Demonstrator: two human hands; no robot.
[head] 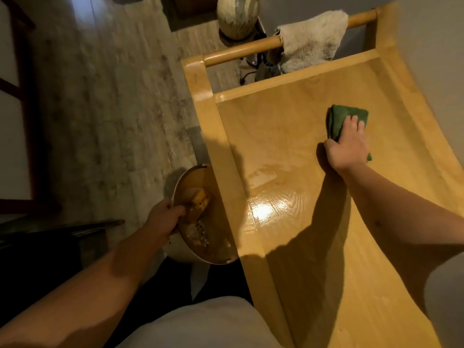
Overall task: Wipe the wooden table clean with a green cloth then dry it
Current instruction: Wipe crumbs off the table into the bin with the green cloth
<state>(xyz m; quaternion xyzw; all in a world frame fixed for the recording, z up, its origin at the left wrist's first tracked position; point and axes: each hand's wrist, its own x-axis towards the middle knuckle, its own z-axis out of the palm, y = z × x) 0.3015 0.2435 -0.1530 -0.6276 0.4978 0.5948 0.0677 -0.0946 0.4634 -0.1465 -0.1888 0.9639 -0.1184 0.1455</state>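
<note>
Green cloth point(347, 121) on mid table point(288, 151), right hand point(347, 148) pressing it flat; left hand point(164, 217) grips bowl point(200, 254) off table's left edge; wet sheen near; wiping underway, drying left.

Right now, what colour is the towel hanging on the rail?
Off-white towel, clearest in the head view.

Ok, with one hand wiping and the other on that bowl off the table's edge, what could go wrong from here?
1. The left hand holds the bowl by its rim, tilted beside the table; the food scraps inside could spill onto the floor.
2. The right hand presses the green cloth far out, so attention is split and the grip on the bowl may slip.
3. The tabletop looks wet and glossy; without drying, streaks may remain.
</note>
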